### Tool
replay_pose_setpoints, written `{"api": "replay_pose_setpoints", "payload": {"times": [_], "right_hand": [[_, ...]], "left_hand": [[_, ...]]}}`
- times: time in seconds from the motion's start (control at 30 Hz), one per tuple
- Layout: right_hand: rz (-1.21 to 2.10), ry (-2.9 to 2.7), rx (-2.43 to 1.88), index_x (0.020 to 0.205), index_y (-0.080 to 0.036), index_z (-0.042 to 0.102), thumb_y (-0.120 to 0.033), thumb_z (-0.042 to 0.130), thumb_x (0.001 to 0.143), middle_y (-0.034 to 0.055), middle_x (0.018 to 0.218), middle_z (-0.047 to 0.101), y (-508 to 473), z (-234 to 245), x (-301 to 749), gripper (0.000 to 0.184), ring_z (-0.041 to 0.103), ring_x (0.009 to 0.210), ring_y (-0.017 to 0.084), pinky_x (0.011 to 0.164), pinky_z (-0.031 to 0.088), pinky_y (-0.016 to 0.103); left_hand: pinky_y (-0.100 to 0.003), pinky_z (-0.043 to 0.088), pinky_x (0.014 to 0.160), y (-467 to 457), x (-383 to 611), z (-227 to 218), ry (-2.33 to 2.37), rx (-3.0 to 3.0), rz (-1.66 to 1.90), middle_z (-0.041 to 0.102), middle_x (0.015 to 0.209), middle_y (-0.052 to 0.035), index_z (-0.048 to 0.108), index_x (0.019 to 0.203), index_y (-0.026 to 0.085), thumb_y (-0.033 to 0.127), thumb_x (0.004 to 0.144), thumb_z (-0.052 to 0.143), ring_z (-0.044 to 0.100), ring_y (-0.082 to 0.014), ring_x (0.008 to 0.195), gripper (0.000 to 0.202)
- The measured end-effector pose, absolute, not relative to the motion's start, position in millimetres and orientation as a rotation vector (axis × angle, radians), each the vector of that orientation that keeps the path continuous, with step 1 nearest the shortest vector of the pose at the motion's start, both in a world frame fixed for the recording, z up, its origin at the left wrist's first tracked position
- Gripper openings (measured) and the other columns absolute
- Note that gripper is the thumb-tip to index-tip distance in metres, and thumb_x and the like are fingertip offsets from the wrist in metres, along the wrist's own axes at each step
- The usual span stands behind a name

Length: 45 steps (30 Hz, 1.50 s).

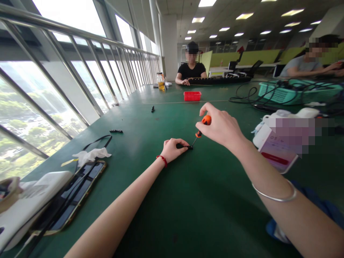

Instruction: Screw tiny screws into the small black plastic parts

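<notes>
While pinched shut on a small black part, the left hand rests on the green table, near mid-table.
Right hand: closed around the orange handle of a screwdriver; its shaft slants down toward 7 o'clock, tip touching the part.
Red tray: 12 o'clock of the part, well apart.
Loose black piece: 9 o'clock.
Second black piece: 10 o'clock.
Phone: 8 o'clock, near the table edge.
Teal basket: 2 o'clock.
Seated person: 12 o'clock, far end.
</notes>
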State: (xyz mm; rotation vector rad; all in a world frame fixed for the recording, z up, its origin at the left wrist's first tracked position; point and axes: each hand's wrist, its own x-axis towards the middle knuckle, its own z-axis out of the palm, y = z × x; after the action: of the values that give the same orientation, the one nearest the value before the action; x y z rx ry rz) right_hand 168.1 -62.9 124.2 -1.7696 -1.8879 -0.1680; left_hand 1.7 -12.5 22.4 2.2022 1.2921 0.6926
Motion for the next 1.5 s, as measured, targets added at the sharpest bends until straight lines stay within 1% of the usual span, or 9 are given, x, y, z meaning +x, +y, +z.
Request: {"api": "replay_pose_setpoints", "payload": {"times": [0.2, 0.3, 0.5, 0.67, 0.83, 1.0, 1.17, 1.3, 1.5], "right_hand": [[-0.144, -1.910, -1.803, 0.072, -0.024, 0.056, -0.048, 0.035, 0.084, 0.0022, 0.064, 0.060, -62.6, 123.9, 168.2, 0.034, 0.052, 0.058, 0.019, 0.051, 0.025, 0.027], [-0.159, -1.905, -1.771, 0.086, -0.026, 0.056, -0.036, 0.046, 0.077, -0.0002, 0.066, 0.061, -62.5, 123.6, 168.1, 0.017, 0.050, 0.056, 0.017, 0.050, 0.025, 0.025], [-0.146, -1.897, -1.797, 0.072, -0.024, 0.055, -0.048, 0.034, 0.084, 0.0014, 0.064, 0.060, -62.8, 123.8, 168.0, 0.034, 0.050, 0.056, 0.018, 0.050, 0.025, 0.026], [-0.164, -1.873, -1.773, 0.092, -0.026, 0.056, -0.040, 0.047, 0.077, 0.0000, 0.067, 0.061, -63.8, 123.9, 167.1, 0.022, 0.051, 0.057, 0.018, 0.050, 0.025, 0.026], [-0.150, -1.886, -1.806, 0.073, -0.024, 0.058, -0.050, 0.036, 0.084, 0.0029, 0.065, 0.062, -63.3, 122.4, 166.8, 0.036, 0.052, 0.058, 0.019, 0.050, 0.025, 0.027], [-0.149, -1.860, -1.776, 0.096, -0.026, 0.055, -0.041, 0.050, 0.076, 0.0005, 0.069, 0.063, -63.1, 122.0, 166.7, 0.026, 0.051, 0.057, 0.018, 0.050, 0.026, 0.026], [-0.110, -1.874, -1.788, 0.072, -0.024, 0.057, -0.049, 0.035, 0.084, 0.0024, 0.064, 0.061, -63.1, 122.2, 165.9, 0.035, 0.052, 0.059, 0.019, 0.050, 0.025, 0.027], [-0.118, -1.863, -1.757, 0.093, -0.026, 0.056, -0.040, 0.049, 0.076, 0.0004, 0.070, 0.063, -62.9, 121.6, 165.2, 0.023, 0.052, 0.059, 0.018, 0.051, 0.027, 0.026], [-0.104, -1.861, -1.762, 0.071, -0.024, 0.056, -0.047, 0.040, 0.082, 0.0016, 0.063, 0.060, -62.2, 120.4, 164.6, 0.030, 0.052, 0.059, 0.019, 0.051, 0.027, 0.026]], "left_hand": [[-0.036, 0.034, 0.102, -13.0, 0.8, 25.5, 1.276, 2.191, 0.664, 0.072, 0.092, 0.0021, 0.072, 0.085, 0.023, 0.028, 0.075, 0.059, 0.062, -0.0188, 0.095, 0.017], [-0.035, 0.034, 0.101, -13.1, 0.3, 26.3, 1.276, 2.183, 0.652, 0.072, 0.092, 0.0018, 0.071, 0.086, 0.022, 0.027, 0.075, 0.059, 0.062, -0.0188, 0.095, 0.017], [-0.033, 0.040, 0.097, -10.4, -2.6, 25.4, 1.220, 2.166, 0.657, 0.072, 0.092, 0.0007, 0.071, 0.086, 0.022, 0.026, 0.075, 0.058, 0.063, -0.0181, 0.094, 0.018], [-0.032, 0.043, 0.094, -7.4, -4.5, 23.1, 1.171, 2.144, 0.654, 0.072, 0.093, 0.0003, 0.071, 0.088, 0.022, 0.024, 0.074, 0.058, 0.063, -0.0182, 0.094, 0.019], [-0.031, 0.043, 0.095, -5.8, -5.2, 21.1, 1.159, 2.138, 0.672, 0.072, 0.093, 0.0005, 0.071, 0.087, 0.022, 0.024, 0.074, 0.058, 0.063, -0.0178, 0.093, 0.019], [-0.031, 0.044, 0.093, -5.8, -5.2, 20.6, 1.168, 2.144, 0.664, 0.072, 0.092, -0.0004, 0.071, 0.088, 0.021, 0.026, 0.074, 0.059, 0.063, -0.0182, 0.092, 0.020], [-0.032, 0.044, 0.094, -6.0, -4.5, 20.3, 1.167, 2.139, 0.680, 0.072, 0.091, -0.0002, 0.071, 0.087, 0.021, 0.027, 0.074, 0.059, 0.064, -0.0178, 0.090, 0.019], [-0.032, 0.044, 0.093, -5.2, -4.7, 18.9, 1.180, 2.141, 0.667, 0.072, 0.091, 0.0001, 0.071, 0.088, 0.022, 0.028, 0.074, 0.059, 0.063, -0.0180, 0.091, 0.019], [-0.029, 0.045, 0.091, -3.3, -5.2, 15.3, 1.159, 2.161, 0.702, 0.072, 0.090, 0.0004, 0.071, 0.087, 0.022, 0.028, 0.074, 0.059, 0.064, -0.0168, 0.088, 0.019]]}}
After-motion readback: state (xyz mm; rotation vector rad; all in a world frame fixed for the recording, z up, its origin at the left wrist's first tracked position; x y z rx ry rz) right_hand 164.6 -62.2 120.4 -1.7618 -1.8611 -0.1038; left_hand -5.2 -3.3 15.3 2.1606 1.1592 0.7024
